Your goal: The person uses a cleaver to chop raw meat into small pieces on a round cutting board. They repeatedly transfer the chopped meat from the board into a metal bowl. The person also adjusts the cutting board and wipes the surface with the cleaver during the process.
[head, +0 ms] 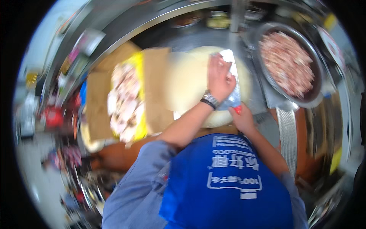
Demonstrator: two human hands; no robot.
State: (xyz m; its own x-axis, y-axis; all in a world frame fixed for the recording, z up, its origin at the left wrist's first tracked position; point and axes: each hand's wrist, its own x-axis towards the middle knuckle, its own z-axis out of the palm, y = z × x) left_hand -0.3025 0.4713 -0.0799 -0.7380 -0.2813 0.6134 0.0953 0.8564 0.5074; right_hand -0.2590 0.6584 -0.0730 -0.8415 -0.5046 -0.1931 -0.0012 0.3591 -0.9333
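Note:
A broad-bladed cleaver (234, 96) with a red handle lies over a round, cream-coloured chopping board (193, 75). My right hand (243, 116) is closed around the handle at the board's near right edge. My left hand (218, 78), with a metal-banded watch at the wrist, rests along the blade, its fingers towards the far end. Blur hides whether those fingers grip anything. To the left stands an open cardboard box (156, 91) with a yellow lining, filled with pale pieces of raw meat (125, 100).
A large metal bowl (318, 67) of cut pink meat (287, 64) stands right of the board. Beyond the board, a metal post (235, 15) rises beside a container of pale green food (218, 20). A metal shelf edge (160, 20) curves across the far side.

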